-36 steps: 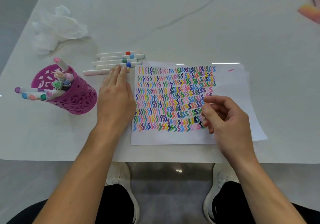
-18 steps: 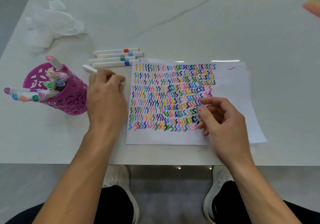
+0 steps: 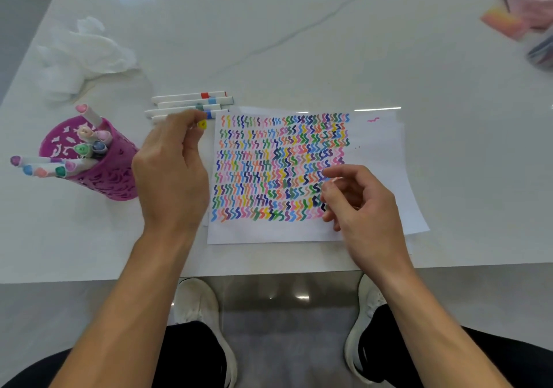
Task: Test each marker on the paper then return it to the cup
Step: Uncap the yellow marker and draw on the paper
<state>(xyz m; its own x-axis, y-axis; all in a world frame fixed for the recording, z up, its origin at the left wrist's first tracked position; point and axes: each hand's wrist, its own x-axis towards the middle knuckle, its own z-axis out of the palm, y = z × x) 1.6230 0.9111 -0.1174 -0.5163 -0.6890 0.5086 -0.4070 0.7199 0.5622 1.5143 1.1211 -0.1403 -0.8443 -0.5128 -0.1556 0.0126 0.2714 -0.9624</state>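
My left hand [image 3: 172,175] grips a yellow-capped marker [image 3: 202,124], lifted just off the table left of the paper; only its yellow end shows past my fingers. The white paper [image 3: 374,148] is covered with rows of coloured zigzag marks. My right hand [image 3: 359,205] hovers over the paper's lower right with fingers loosely curled and nothing in it. A purple perforated cup [image 3: 98,175] at the left holds several markers with their caps up. Several white markers [image 3: 191,103] lie in a row beyond my left hand.
Crumpled white tissue [image 3: 86,55] lies at the far left of the white marble table [image 3: 299,43]. Pink and orange objects [image 3: 508,19] sit blurred at the far right corner. The table's front edge runs just below the paper, with my shoes on the floor beneath.
My left hand went from lying flat on the nearest marker to curling round it and lifting it. The right hand has barely moved.
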